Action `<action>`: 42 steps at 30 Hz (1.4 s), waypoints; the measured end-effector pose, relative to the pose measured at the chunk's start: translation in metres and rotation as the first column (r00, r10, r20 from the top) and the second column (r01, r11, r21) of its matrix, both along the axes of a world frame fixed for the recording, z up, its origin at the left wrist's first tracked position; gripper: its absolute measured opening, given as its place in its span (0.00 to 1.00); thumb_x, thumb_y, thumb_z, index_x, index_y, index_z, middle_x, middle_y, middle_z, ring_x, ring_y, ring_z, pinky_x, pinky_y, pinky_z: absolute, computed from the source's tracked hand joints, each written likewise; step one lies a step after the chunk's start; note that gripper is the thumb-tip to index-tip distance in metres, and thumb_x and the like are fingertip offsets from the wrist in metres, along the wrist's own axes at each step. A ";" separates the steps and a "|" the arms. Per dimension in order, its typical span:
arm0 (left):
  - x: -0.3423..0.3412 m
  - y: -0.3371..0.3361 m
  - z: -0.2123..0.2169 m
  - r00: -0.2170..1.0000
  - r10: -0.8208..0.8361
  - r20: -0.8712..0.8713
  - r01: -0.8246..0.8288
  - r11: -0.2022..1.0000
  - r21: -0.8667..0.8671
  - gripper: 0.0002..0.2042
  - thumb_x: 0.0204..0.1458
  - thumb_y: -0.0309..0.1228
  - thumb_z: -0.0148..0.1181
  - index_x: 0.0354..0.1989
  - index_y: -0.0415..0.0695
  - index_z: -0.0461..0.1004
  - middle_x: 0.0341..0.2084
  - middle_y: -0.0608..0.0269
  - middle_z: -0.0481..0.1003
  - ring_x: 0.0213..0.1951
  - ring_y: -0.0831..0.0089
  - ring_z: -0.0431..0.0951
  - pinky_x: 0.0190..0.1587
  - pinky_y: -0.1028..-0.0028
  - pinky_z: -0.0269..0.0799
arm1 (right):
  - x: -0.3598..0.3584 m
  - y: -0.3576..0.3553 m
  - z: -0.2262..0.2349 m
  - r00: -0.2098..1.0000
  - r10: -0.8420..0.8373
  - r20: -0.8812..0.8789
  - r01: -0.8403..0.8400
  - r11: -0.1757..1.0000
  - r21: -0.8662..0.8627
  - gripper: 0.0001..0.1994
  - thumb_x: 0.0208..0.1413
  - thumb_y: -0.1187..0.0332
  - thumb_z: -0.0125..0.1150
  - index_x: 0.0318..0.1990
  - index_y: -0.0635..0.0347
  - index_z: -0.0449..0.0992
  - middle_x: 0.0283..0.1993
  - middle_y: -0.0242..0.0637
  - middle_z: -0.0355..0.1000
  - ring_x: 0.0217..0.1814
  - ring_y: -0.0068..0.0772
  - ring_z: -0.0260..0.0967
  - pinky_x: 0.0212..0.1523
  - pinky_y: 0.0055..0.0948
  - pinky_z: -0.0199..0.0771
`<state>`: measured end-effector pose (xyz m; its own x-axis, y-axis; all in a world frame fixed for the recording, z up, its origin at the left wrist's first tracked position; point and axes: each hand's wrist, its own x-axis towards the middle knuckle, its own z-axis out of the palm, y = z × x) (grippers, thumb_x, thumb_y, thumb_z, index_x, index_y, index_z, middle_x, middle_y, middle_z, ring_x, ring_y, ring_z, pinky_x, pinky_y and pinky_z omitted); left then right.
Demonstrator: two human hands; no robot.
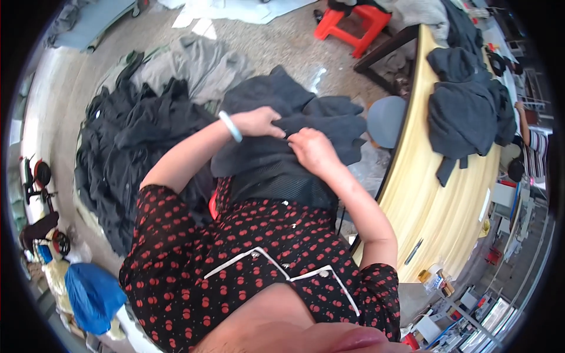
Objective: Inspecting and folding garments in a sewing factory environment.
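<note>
The 2 bare hands work close together over a dark grey garment (268,156) spread across the lap, directly beneath the grip. The left hand (258,122), with a pale bracelet (231,126) at its wrist, lies on the cloth, its thumb and fingers curved and a little parted, tips pointing toward the other hand; whether it has a fold between them I cannot tell. The right hand (316,152) comes in from the opposite side with its fingers bunched, tips drawn together on a fold of the same garment. The fingertips of both hands nearly meet (only a narrow strip of cloth shows between them).

Just below the grip, toward the body, black mesh fabric (282,183) covers the lap. Left of the grip is a large heap of dark clothes (141,141), and beyond it, ahead and to the left, a pile of lighter grey cloth (188,67). To the right of the hands, past the garment's edge, sits a round grey seat (385,122), next to a wood-topped table (426,206). On that table, farther right, are dark garments (465,117); nearer the body lies a pen (414,251). Ahead and to the right of the grip, on the floor, is a red stool (353,28). Well behind and left of the hands is a blue bag (94,297).
</note>
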<state>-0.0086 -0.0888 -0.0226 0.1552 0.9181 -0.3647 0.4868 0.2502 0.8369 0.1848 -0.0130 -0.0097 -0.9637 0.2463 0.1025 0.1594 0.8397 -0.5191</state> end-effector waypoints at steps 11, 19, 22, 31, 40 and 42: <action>0.020 0.000 -0.010 0.969 0.241 0.048 -0.243 0.969 0.041 0.16 0.43 0.37 0.54 0.29 0.32 0.72 0.27 0.40 0.72 0.33 0.53 0.74 0.37 0.64 0.66 | -0.004 -0.008 0.004 0.997 -0.069 -0.017 0.068 0.997 -0.033 0.05 0.44 0.75 0.51 0.30 0.62 0.71 0.26 0.43 0.65 0.31 0.47 0.67 0.35 0.39 0.68; 0.026 -0.007 -0.004 0.926 0.352 0.134 -0.347 0.936 -0.063 0.16 0.43 0.36 0.53 0.31 0.32 0.72 0.29 0.44 0.74 0.35 0.61 0.74 0.38 0.68 0.67 | -0.007 -0.010 0.002 0.990 -0.110 -0.089 0.105 0.992 -0.065 0.06 0.41 0.76 0.50 0.30 0.64 0.71 0.28 0.45 0.68 0.32 0.47 0.67 0.36 0.38 0.69; 0.026 -0.009 -0.014 0.900 0.382 0.209 -0.357 0.923 -0.146 0.16 0.42 0.36 0.53 0.33 0.33 0.73 0.31 0.46 0.74 0.36 0.64 0.73 0.39 0.69 0.66 | -0.007 -0.013 0.002 0.976 -0.204 -0.071 0.194 0.973 -0.121 0.06 0.41 0.75 0.52 0.30 0.63 0.69 0.29 0.45 0.68 0.33 0.48 0.67 0.36 0.39 0.68; 0.026 -0.007 -0.019 0.971 0.221 -0.088 -0.218 0.975 0.041 0.17 0.46 0.38 0.49 0.31 0.34 0.71 0.31 0.42 0.72 0.39 0.51 0.71 0.41 0.63 0.65 | -0.008 -0.011 0.001 0.983 -0.181 -0.032 0.182 0.983 0.026 0.08 0.44 0.74 0.54 0.34 0.65 0.69 0.31 0.48 0.69 0.35 0.48 0.67 0.37 0.39 0.68; 0.041 -0.025 -0.007 0.956 0.162 -0.246 -0.094 0.959 0.267 0.16 0.44 0.38 0.50 0.28 0.32 0.67 0.28 0.40 0.71 0.36 0.48 0.72 0.40 0.59 0.66 | -0.006 -0.012 -0.001 0.985 -0.175 0.005 0.174 0.981 0.080 0.05 0.46 0.73 0.53 0.29 0.65 0.68 0.27 0.48 0.68 0.33 0.48 0.67 0.35 0.40 0.67; 0.044 -0.028 -0.009 0.953 0.187 -0.240 -0.118 0.954 0.274 0.14 0.44 0.36 0.49 0.27 0.33 0.66 0.27 0.40 0.71 0.34 0.48 0.72 0.40 0.59 0.66 | -0.007 -0.012 0.000 0.984 -0.174 0.036 0.172 0.984 0.053 0.05 0.46 0.73 0.54 0.27 0.65 0.68 0.26 0.49 0.67 0.32 0.50 0.66 0.33 0.41 0.67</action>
<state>0.0353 -0.1173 -0.0321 -0.0628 0.9901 -0.1254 0.6690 0.1350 0.7309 0.1778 -0.0252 -0.0100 -0.9106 0.4051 0.0812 0.3242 0.8224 -0.4675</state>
